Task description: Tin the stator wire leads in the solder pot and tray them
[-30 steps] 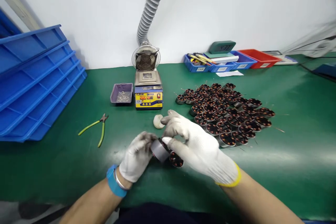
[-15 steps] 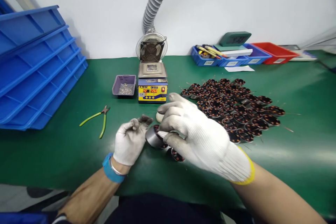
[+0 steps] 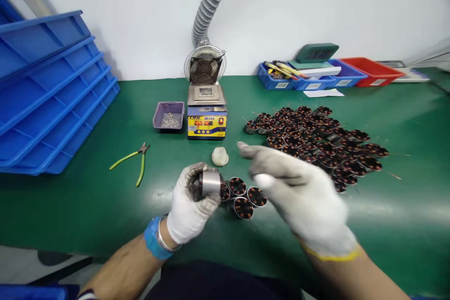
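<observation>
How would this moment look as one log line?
Left hand: gripping metal-sided coil part | Right hand: blurred, nothing visibly held | Bench: white round piece, green-handled pliers

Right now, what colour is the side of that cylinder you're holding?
Silvery grey; the cylinder in the left hand shows best in the head view.

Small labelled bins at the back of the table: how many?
4, in a row from left to right: first blue bin, second blue bin, third blue bin, then red bin. Others could be hidden behind.
</observation>
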Demonstrator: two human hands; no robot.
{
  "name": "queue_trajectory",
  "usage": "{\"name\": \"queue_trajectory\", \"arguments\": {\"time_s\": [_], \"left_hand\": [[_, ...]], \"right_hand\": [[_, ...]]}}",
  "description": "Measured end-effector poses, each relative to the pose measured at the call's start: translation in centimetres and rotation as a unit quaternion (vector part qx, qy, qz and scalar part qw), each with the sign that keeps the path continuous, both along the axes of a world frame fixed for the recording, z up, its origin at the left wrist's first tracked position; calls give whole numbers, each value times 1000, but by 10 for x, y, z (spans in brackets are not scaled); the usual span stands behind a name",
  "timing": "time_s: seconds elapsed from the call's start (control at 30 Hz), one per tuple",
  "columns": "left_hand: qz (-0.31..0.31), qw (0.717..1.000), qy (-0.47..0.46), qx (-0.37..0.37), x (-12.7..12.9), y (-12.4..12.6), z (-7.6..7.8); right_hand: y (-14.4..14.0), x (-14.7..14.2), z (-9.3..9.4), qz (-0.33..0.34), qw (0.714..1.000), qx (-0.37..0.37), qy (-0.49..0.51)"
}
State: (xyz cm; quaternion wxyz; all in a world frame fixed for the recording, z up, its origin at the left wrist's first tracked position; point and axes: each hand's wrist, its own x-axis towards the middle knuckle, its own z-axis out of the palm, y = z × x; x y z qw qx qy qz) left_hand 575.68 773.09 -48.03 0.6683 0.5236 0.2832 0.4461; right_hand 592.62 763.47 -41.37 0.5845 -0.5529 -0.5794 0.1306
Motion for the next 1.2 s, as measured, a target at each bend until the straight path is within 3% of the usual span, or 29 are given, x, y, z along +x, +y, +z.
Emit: {"name": "queue_trajectory", "arguments": {"time_s": [0.07,0.13,0.2,0.23,0.3,0.4,0.53,0.63,0.73,0.8,0.83,0.93,1.03,1.1,1.2], "left_hand": [[-27,998,8,-48,-1,6,-4],[-145,979,17,-144,-2,13,-8],[-261,937,20,-233,-3,18,-12],[-285,923,21,-257,-3,18,-13],[-267,928,29,-259,-3,15,-17],[-214,954,49,-206,-1,9,-22],[-202,969,91,-112,-4,15,-20],[-171,977,125,8,-9,23,-9],[-295,927,223,65,-12,24,4],[-366,897,248,2,-14,21,8],[-373,896,238,-33,-16,20,9],[-292,941,161,-52,-23,22,6],[-160,976,128,70,-25,26,1],[-134,965,166,149,-22,25,0],[-194,939,189,210,-18,18,1]], "right_hand": [[-9,10,-6,-59,993,21,96],[-12,19,-13,-83,993,11,88],[-9,19,-22,-54,996,-75,-9],[-6,16,-27,-21,988,-134,-68],[1,4,-36,46,962,-217,-159],[8,-16,-49,103,956,-176,-213],[9,-19,-57,56,956,-44,-284],[4,-8,-57,18,937,-9,-349],[-1,0,-55,-21,926,-9,-376],[-5,1,-53,-39,923,-13,-382],[-6,2,-52,-44,922,-16,-384],[-9,0,-47,-52,918,-21,-392],[-10,-1,-43,-58,913,-16,-404],[-10,-2,-43,-62,909,-21,-412],[-10,-2,-47,-66,907,-33,-414]]}}
